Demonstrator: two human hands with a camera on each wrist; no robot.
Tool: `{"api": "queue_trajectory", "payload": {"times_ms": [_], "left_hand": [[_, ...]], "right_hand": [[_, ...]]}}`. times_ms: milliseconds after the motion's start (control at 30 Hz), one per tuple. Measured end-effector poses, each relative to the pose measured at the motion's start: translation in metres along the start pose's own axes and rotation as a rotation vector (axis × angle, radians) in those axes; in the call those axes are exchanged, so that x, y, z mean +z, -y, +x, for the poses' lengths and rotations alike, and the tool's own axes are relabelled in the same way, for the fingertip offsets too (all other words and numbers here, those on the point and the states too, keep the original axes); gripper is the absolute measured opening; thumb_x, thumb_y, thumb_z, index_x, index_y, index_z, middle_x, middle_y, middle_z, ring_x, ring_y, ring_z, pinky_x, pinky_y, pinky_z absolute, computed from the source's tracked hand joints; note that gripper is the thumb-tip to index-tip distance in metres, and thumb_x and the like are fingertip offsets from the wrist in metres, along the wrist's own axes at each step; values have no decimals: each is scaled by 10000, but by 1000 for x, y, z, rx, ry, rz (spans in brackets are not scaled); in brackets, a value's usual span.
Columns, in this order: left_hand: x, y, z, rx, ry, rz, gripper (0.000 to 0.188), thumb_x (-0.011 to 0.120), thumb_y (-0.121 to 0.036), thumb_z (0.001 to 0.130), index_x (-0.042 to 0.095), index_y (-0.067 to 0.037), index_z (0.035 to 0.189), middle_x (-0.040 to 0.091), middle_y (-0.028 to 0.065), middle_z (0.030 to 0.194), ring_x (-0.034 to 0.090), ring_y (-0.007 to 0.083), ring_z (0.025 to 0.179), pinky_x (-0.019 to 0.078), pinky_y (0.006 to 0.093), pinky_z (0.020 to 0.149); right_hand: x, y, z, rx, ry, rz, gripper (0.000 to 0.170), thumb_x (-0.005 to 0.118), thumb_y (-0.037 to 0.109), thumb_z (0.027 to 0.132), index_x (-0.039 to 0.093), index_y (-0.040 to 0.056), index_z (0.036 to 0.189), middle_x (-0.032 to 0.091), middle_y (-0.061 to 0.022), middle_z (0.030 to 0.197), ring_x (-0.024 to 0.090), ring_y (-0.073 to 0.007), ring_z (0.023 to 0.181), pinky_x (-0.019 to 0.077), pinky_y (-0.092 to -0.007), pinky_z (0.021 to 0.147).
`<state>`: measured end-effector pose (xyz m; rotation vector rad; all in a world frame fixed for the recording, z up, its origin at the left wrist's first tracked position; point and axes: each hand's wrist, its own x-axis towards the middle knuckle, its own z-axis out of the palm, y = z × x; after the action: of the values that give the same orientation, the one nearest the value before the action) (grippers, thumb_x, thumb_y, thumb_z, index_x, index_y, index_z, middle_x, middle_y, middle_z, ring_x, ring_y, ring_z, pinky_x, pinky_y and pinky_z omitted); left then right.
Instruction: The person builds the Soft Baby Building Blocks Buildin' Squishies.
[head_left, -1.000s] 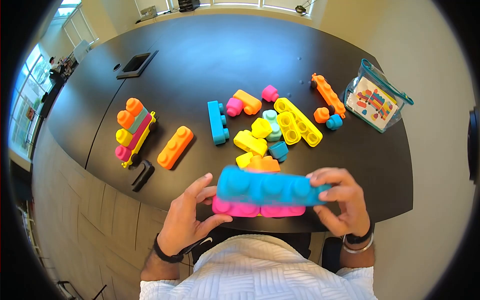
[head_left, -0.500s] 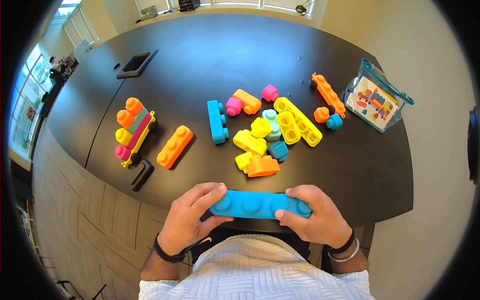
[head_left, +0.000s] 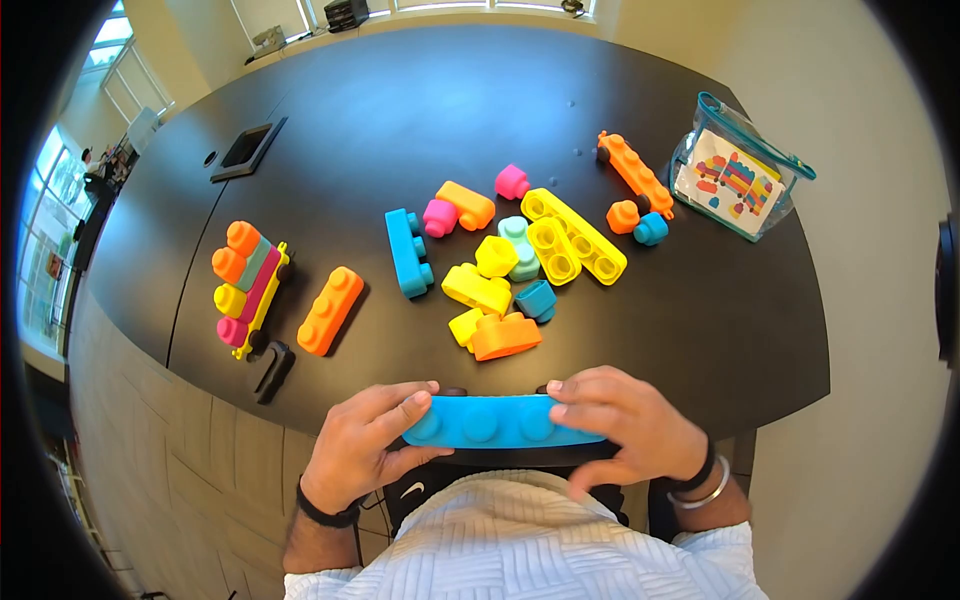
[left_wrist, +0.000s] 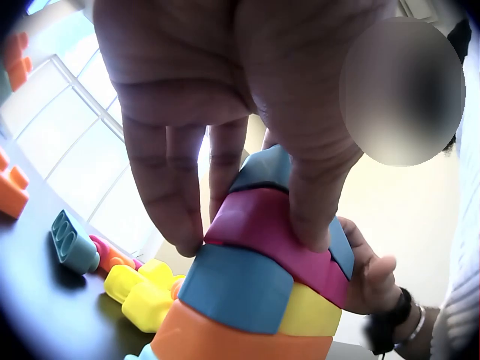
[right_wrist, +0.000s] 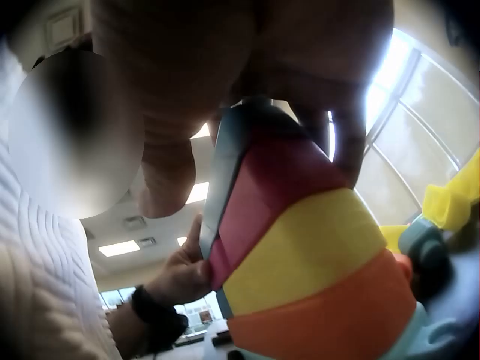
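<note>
A long blue block lies on top of a stack of toy blocks near the front edge of the table. Beneath it, in the left wrist view, come a pink layer, then a blue block beside a yellow one, then an orange layer. Dark wheels peek out past the stack's far side. My left hand grips the left end, thumb on the pink layer, fingers opposite. My right hand touches the right end with its fingers, its thumb standing apart from the blocks.
Several loose blocks lie beyond the stack, among them a yellow long block and a blue one. A wheeled block car and an orange block are left. A clear bag and an orange wheeled base stand right.
The blue block, earlier tilted in the right hand above pink blocks, has come down onto the stack. Since then the right thumb has come away from it. The head view has shifted slightly.
</note>
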<state>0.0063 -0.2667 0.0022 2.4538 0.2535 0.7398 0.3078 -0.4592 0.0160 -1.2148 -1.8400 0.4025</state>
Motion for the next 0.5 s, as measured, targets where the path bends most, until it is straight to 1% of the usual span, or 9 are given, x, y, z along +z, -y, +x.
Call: {"api": "queue_trajectory", "payload": {"times_ms": [33, 100, 133, 167, 200, 233, 333, 433, 500], "left_hand": [[0, -1, 0, -4, -2, 2, 824, 1021, -281, 797, 643, -168, 1520, 799, 171, 1320, 806, 379, 1066, 667, 426, 856], [2, -3, -2, -9, -2, 2, 823, 1021, -268, 799, 642, -176, 1524, 801, 172, 1322, 809, 377, 1064, 667, 423, 853], [4, -4, -2, -8, -24, -5, 834, 1021, -260, 800, 638, -184, 1537, 804, 168, 1321, 812, 372, 1060, 668, 421, 852], [5, -3, -1, -4, -45, -12, 845, 1021, -252, 800, 634, -192, 1549, 807, 165, 1321, 815, 368, 1057, 669, 420, 852], [5, -3, -1, 7, -43, -13, 845, 1021, -252, 800, 634, -192, 1549, 807, 165, 1321, 815, 368, 1057, 669, 420, 852], [6, -3, -2, 3, -49, -10, 861, 1021, -249, 799, 627, -198, 1563, 809, 163, 1318, 815, 365, 1057, 669, 419, 850], [7, -5, -1, -1, -59, -9, 885, 1021, -242, 796, 618, -207, 1582, 813, 162, 1311, 816, 363, 1060, 668, 420, 852], [9, -6, -1, -14, -75, -16, 883, 1023, -234, 792, 619, -204, 1576, 815, 166, 1306, 816, 367, 1065, 666, 423, 859], [11, -7, -2, -18, -84, -24, 874, 1025, -228, 788, 624, -200, 1563, 816, 168, 1304, 815, 369, 1069, 665, 424, 864]], "right_hand": [[-12, -6, 3, 0, -6, -6, 654, 905, 483, 920, 716, 141, 1444, 702, -114, 1331, 735, -340, 1104, 627, -459, 954], [-39, -20, 6, 68, 37, 58, 757, 833, 632, 929, 723, 41, 1388, 737, -137, 1240, 721, -369, 1083, 604, -488, 964], [-48, -29, 12, 86, -15, -160, 640, 787, 589, 1004, 741, 52, 1349, 748, -156, 1188, 714, -371, 1059, 600, -488, 935], [-56, -38, 20, 122, -60, -312, 486, 817, 438, 1028, 745, 41, 1299, 735, -176, 1173, 709, -378, 1061, 595, -485, 942], [-65, -50, 27, 133, -61, -446, 358, 844, 259, 999, 740, 36, 1259, 723, -176, 1187, 703, -390, 1102, 591, -481, 957], [-69, -69, 31, 152, -87, -564, 331, 856, 150, 950, 732, 34, 1234, 713, -182, 1210, 697, -396, 1136, 589, -479, 984], [-87, -120, 41, 249, 6, -793, 362, 843, 65, 920, 729, 52, 1263, 702, -164, 1334, 655, -380, 1309, 551, -500, 1101], [-90, -168, 43, 285, -1, -1004, 349, 803, 75, 950, 741, 82, 1293, 697, -141, 1384, 625, -368, 1372, 526, -537, 1134], [-89, -198, 40, 291, 26, -1051, 333, 769, 88, 975, 747, 100, 1307, 703, -135, 1381, 623, -365, 1375, 525, -553, 1131]]}}
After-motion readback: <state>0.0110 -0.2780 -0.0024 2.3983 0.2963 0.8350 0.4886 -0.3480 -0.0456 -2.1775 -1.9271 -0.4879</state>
